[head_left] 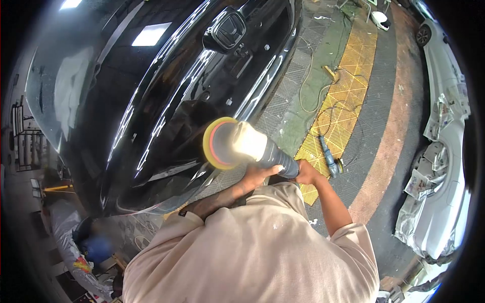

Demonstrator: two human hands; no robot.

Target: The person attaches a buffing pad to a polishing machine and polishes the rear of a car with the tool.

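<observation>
A power polisher with a round yellow pad (pixel 217 143) and a dark body (pixel 274 155) is held in front of my waist. My left hand (pixel 261 175) is closed on its underside, near the middle of the body. Around the rear end of the tool my right hand (pixel 304 172) is wrapped. The pad faces the glossy black rear of a car (pixel 177 116), which carries an H-shaped emblem (pixel 228 30). Whether the pad touches the panel cannot be told from this angle.
Another corded polisher (pixel 328 155) lies on the yellow floor tiles (pixel 353 76) to the right, with a cable (pixel 302 96) beyond. A light-coloured car (pixel 447 171) partly covered in paper stands far right. Silver sheeting (pixel 63 222) and a blue container (pixel 97 248) are at lower left.
</observation>
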